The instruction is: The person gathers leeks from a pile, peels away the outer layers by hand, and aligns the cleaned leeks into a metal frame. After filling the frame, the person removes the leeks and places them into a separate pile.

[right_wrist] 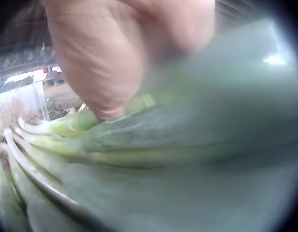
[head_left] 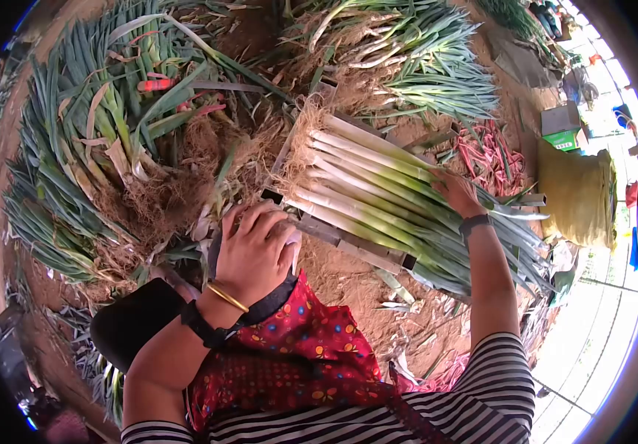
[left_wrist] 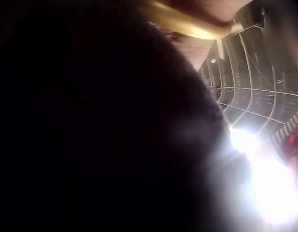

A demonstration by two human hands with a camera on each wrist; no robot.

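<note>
Long white-stalked, green-leaved scallions point(head_left: 367, 189), bundled across the slatted wooden rack point(head_left: 356, 251), look firm-stalked but floppy-leaved, so hold mid-bundle where your right hand point(head_left: 456, 194) presses, grip spread; whether your left hand point(head_left: 252, 255), curled at the rack's near edge, pinches anything, I cannot tell.

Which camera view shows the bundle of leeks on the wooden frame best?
The head view: the whole bundle of leeks lies across the wooden frame, roots to green leaves, with the right hand on it. The right wrist view shows only blurred stalks close up; the left wrist view shows none.
</note>
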